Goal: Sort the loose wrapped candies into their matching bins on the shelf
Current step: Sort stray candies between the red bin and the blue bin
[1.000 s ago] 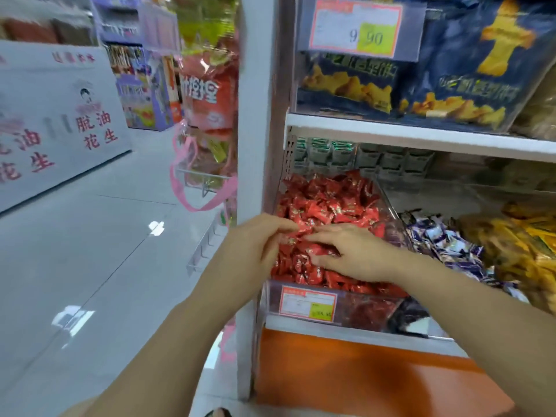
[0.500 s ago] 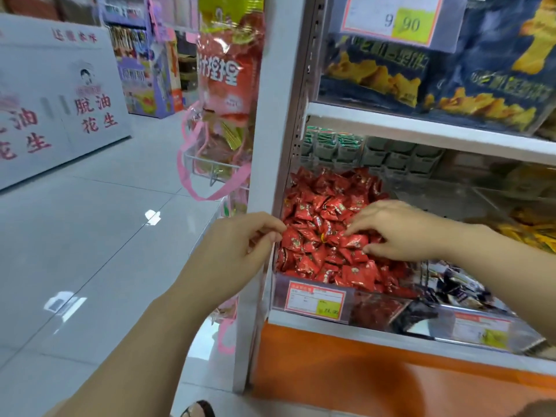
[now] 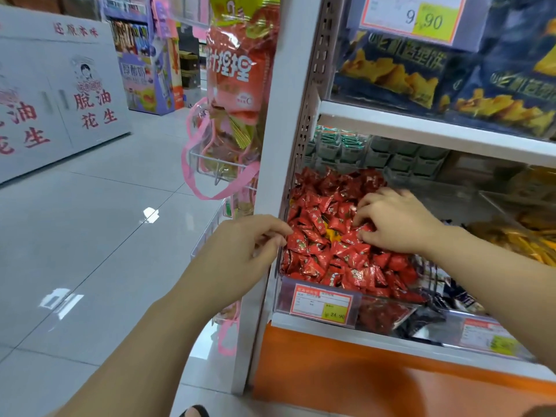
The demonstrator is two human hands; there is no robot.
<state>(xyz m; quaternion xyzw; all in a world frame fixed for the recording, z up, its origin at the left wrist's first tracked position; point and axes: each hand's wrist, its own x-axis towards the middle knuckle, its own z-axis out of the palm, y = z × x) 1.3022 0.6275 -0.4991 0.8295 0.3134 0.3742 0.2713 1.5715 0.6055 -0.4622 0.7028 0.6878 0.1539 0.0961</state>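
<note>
Currently, red candies (image 3: 325, 251): heaped in the clear near-left bin (image 3: 376, 314) on the low shelf, behind a price label (image 3: 322, 305).
Yellow wrapper (image 3: 331, 234): peeks out mid-heap between the two hands, half buried under red ones; by judgement, the stray to pull.
Right hand (image 3: 394, 225): palm down on the right of the heap, fingers bent and spread, tips sunk among wrappers; cannot tell whether anything is pinched.
Left hand (image 3: 240, 251): at the bin's left edge beside the shelf upright (image 3: 301, 115), fingers loosely curled toward the thumb, tips touching the nearest red candies; cannot tell whether pinching one.
Neighbouring bins: dark-and-white wrapped candies (image 3: 457, 296) just right, yellow candies (image 3: 529, 239) farther right, probably the stray's home.
Handling: likely light, small, crinkly and slick in foil; apt to slide and sink when the heap shifts; not fragile.
Where to take hold: by a crimped wrapper end, between thumb and forefinger, after brushing the red ones aside.
</note>
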